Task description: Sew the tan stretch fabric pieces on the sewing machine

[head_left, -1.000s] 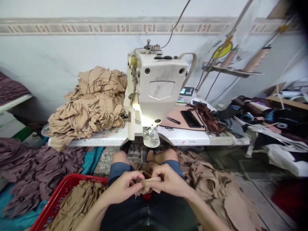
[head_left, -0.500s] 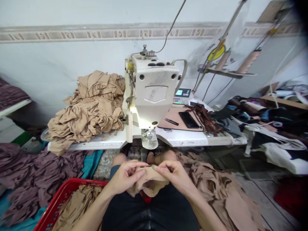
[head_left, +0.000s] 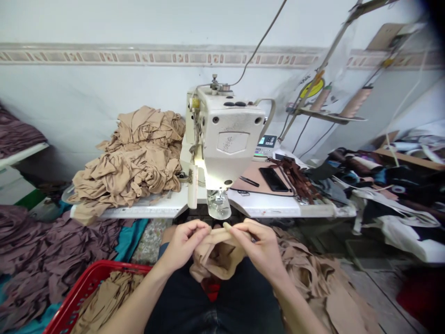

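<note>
Left hand point(head_left: 184, 243) and right hand point(head_left: 260, 246) had a tight pinch on some tan knit fabric point(head_left: 217, 257), sewing machine point(head_left: 225, 134) just ahead of the grip.

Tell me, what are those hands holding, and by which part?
The left hand and right hand pinch a tan knit fabric piece by its upper edge, one grip at each side.

Wears dark denim shorts point(head_left: 212, 311), with forearms point(head_left: 135, 292) and hands point(head_left: 184, 246) bare.

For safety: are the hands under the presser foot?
No, the left hand and right hand pinch tan fabric, clear of the presser foot.
</note>
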Tool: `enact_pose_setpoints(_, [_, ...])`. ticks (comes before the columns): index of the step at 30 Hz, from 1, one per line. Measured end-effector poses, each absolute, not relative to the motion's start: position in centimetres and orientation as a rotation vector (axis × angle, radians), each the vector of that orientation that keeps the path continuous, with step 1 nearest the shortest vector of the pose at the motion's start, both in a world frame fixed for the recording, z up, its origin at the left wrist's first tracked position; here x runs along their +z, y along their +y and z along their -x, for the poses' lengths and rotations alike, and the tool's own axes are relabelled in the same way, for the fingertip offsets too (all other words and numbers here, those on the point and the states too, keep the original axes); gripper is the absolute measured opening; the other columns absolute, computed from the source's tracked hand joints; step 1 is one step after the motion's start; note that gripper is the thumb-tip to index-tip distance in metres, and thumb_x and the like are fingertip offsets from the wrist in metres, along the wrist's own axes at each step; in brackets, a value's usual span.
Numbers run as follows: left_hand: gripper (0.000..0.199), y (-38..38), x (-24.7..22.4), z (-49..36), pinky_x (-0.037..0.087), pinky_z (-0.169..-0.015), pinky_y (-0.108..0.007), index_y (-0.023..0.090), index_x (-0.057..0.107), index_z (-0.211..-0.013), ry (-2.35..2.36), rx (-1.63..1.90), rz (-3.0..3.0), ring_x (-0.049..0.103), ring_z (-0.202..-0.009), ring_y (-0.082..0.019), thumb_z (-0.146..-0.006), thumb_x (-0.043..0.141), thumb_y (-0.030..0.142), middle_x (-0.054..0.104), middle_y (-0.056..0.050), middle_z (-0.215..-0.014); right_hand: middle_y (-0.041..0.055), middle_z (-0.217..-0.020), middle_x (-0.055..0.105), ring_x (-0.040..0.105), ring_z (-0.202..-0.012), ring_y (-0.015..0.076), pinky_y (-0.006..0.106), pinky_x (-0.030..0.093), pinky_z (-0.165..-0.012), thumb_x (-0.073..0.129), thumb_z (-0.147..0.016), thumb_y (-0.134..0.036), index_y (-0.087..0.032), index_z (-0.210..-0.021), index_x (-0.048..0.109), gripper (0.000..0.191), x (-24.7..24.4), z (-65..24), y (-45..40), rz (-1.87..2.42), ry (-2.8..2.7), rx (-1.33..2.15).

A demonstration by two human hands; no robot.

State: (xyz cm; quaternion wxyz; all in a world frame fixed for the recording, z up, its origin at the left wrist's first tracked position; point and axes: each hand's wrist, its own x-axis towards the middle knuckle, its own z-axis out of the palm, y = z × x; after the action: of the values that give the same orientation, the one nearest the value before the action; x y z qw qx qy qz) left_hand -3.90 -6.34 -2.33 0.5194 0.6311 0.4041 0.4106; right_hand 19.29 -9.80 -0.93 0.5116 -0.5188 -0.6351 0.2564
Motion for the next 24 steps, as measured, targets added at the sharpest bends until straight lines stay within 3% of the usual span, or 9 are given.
enact_pose_setpoints(5, [0.032, -4.7, -0.7, 2.9, 0.047, -0.063, -0.026, 0.018, 0.079, -0.086, 1.076, 1.038, -1.548, 0.062, -0.069, -0.019, -0.093, 0.073, 0.049, 0.073, -0.004, -0.077, 0.0044, -0.069, 0.074, 0.063, -0.064, 0.0201, 0.030, 0.048, -0.062, 0.081, -0.087, -0.050, -0.016, -0.072, 0.081, 0.037, -0.8, -19.7, -7.2, 1.288, -1.318, 0.862])
enact_pose_setpoints(10, [0.033, -3.7, 0.1, 2.3, 0.035, -0.053, -0.024, 0.019, 0.071, -0.076, 1.207, 1.060, -1.569, 0.049, -0.054, -0.013, -0.087, 0.078, 0.049, 0.055, 0.003, -0.059, 0.0032, -0.062, 0.069, 0.058, -0.061, 0.0182, 0.029, 0.047, -0.060, 0.083, -0.081, -0.056, -0.014, -0.068, 0.079, 0.044, -0.8, -20.0, -5.6, 1.270, -1.229, 0.941])
enact_pose_setpoints(18, [0.029, -1.8, 0.1, 1.0, 0.031, -0.053, -0.022, 0.021, 0.059, -0.090, 1.157, 1.215, -1.459, 0.041, -0.051, -0.011, -0.086, 0.078, 0.043, 0.042, 0.010, -0.060, -0.0020, -0.055, 0.049, 0.044, -0.057, 0.0145, 0.029, 0.037, -0.056, 0.082, -0.078, -0.059, -0.016, -0.060, 0.069, 0.049, -0.5, -19.9, -4.4, 1.281, -1.134, 0.870])
enact_pose_setpoints(24, [0.030, -0.6, -0.1, 0.0, 0.033, -0.058, -0.022, 0.021, 0.057, -0.092, 1.061, 1.272, -1.453, 0.042, -0.055, -0.011, -0.089, 0.077, 0.043, 0.040, 0.010, -0.062, -0.0007, -0.058, 0.055, 0.047, -0.060, 0.0161, 0.029, 0.039, -0.058, 0.082, -0.079, -0.058, -0.015, -0.064, 0.072, 0.046, -0.7, -20.4, -3.4, 1.280, -1.126, 0.838])
